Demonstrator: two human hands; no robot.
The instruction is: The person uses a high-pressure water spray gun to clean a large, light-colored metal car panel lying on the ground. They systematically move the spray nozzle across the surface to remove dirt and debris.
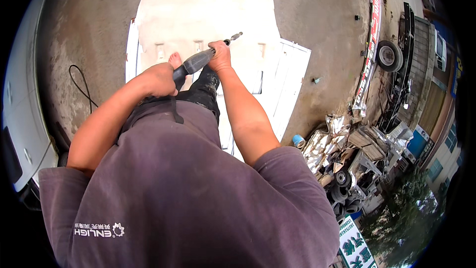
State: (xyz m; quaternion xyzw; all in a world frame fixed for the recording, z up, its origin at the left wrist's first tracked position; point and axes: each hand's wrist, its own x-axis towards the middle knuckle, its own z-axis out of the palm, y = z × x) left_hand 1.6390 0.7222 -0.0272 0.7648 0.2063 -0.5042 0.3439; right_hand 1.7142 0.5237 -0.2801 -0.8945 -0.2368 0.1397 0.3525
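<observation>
A long dark hand-held power tool (196, 61) lies between my hands, its slim metal tip pointing up and to the right. My left hand (159, 79) is closed round its rear end. Further forward, my right hand (220, 56) grips the narrower front part, behind the tip. Beneath the tool is a pale cream panel (203, 12) with small recessed slots, lying over white sheet-metal pieces (291, 69). The metal tip shows over the panel; whether it touches cannot be told. A dark strap or cord (177, 111) hangs below my left hand.
A white vehicle (25, 104) stands at the left, with a black cable (82, 82) on the ground beside it. At the right are a heap of scrap (322, 144), a blue can (298, 141), a wheel (389, 56) and a long red-and-white banner (369, 44).
</observation>
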